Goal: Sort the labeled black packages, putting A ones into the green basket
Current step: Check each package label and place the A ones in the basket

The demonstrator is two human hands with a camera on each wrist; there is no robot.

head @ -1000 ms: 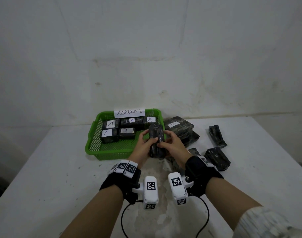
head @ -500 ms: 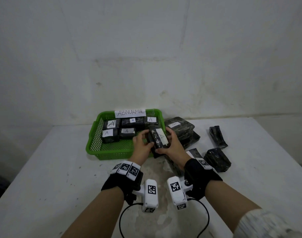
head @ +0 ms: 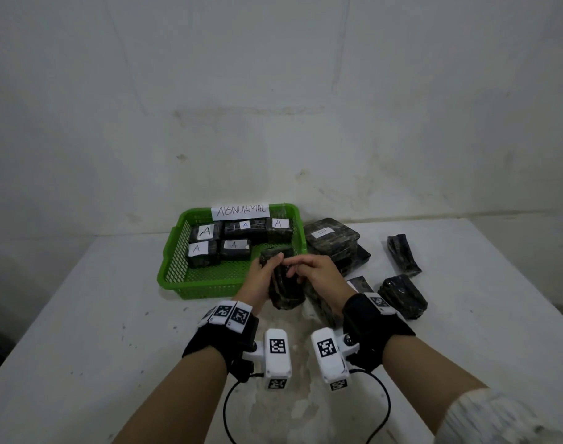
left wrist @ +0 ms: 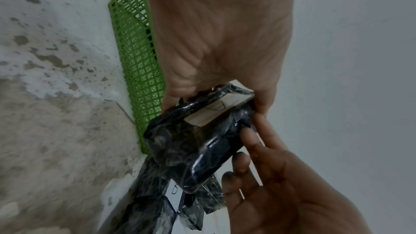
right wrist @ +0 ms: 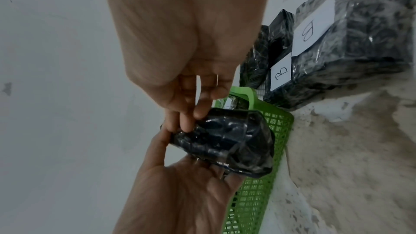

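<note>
A white paper sign (head: pixel 240 211) on the far rim of the green plastic mesh basket (head: pixel 174 251) reads "ABNORMAL". Five black wrapped packages inside carry white labels (head: pixel 206 231) marked "A". Two white labels (right wrist: pixel 281 73) on black packages on the worktop read "B".

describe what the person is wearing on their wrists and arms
Each wrist carries a black wrist strap, left and right, topped with small white blocks printed with black square code markers. A white camera module with the same markers sits under each wrist, trailing a thin black cable. The right forearm ends in a pale knitted sleeve; the left forearm is bare.
</note>
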